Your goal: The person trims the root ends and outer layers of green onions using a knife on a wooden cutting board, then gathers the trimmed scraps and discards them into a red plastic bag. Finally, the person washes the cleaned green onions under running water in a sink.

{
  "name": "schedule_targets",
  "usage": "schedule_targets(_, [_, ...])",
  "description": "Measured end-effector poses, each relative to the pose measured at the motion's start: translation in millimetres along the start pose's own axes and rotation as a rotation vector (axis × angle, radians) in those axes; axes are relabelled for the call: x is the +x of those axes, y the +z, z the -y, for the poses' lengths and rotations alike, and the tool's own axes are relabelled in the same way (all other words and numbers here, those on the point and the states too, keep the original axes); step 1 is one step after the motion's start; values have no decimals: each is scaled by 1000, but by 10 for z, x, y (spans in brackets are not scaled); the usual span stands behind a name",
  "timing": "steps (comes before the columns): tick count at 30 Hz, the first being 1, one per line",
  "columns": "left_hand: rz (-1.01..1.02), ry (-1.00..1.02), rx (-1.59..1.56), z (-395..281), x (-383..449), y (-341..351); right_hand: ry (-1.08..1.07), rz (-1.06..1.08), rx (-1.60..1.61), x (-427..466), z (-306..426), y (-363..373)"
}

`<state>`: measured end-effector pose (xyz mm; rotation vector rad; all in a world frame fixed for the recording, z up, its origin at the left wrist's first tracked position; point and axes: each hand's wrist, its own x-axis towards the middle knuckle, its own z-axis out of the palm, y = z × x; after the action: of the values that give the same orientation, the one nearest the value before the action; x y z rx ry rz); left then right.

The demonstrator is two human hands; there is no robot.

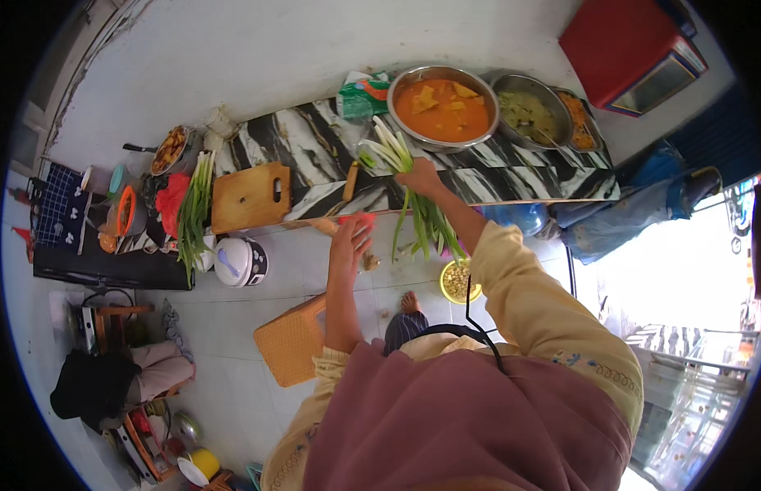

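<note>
My right hand [421, 178] grips a bunch of green onions [430, 228] just over the counter edge, white ends pointing to the wall and leaves hanging down. My left hand [349, 244] is raised in front of the edge, fingers slightly spread, with something small and red at the fingertips; whether it is held I cannot tell. A knife [351, 181] with a wooden handle lies on the marble-patterned counter [303, 138] between the hands. To its left lies a wooden cutting board [245, 197], and beyond that another bunch of green onions [197, 215].
A steel bowl of orange curry [443, 110], a pot of greenish food [533, 110] and a tray of shredded orange food [579, 123] stand at the right. On the floor are a rice cooker [236, 262], an orange stool [291, 344] and a yellow basket [459, 281].
</note>
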<state>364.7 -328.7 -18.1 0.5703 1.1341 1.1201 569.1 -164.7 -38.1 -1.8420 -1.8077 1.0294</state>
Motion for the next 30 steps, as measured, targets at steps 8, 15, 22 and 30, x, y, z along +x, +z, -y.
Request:
schedule_targets(8, [364,95,-129,337,-190,2218,-268,-304,381,-1874,-324,-1201])
schedule_targets(15, [475,21,-128,1038,-1278,3587,-81,-594,-151,-3501,-1005,-1893])
schedule_targets(22, [423,-72,-177,2135,-1961,4162,-137,-204,144,-4634,-2141,-2388])
schedule_targets(30, [60,-88,-43,2270,-2238,2856,133,-42,724,-5474,-3059,-2054])
